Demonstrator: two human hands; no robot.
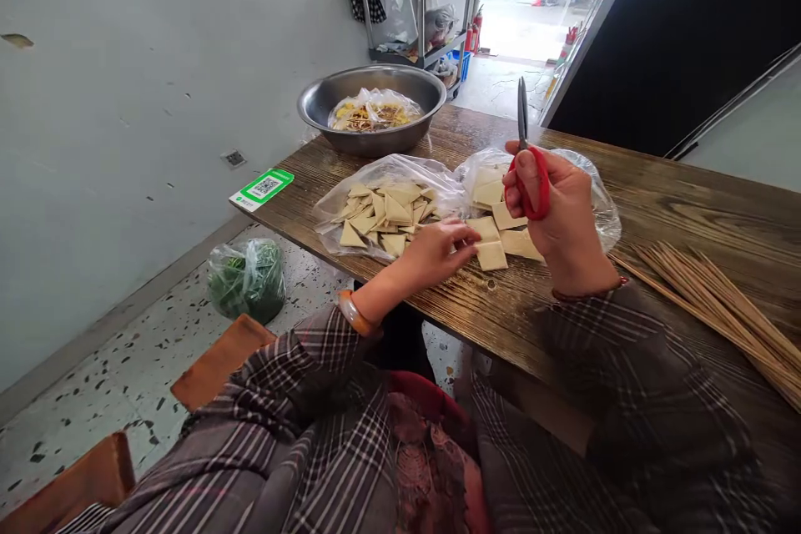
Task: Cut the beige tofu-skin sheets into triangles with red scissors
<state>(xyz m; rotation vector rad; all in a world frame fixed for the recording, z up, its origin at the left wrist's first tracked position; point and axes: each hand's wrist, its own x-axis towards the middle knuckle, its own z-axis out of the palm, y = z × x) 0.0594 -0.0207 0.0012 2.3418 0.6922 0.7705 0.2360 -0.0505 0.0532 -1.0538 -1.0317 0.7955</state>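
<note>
My right hand point(563, 209) is wrapped round the red handles of a pair of scissors point(523, 113), whose blades point up and lie together. My left hand point(441, 250) reaches over the table edge, thumb and fingers apart, its fingertips at the edge of pale tofu-skin squares point(491, 256). Whether they touch is hard to tell. Beyond that hand, a clear plastic bag point(431, 175) lies spread under a heap of cut tofu-skin triangles point(381, 213). More flat pieces lie on a second plastic bag point(604, 200), partly hidden behind my right hand.
A bundle of thin wooden skewers point(719, 309) lies at right on the wooden table point(676, 192). At the back stands a steel basin point(375, 138) with bagged food. A green QR card point(266, 186) sits at the left corner. Bagged greens point(246, 279) and a wooden stool point(222, 359) are below.
</note>
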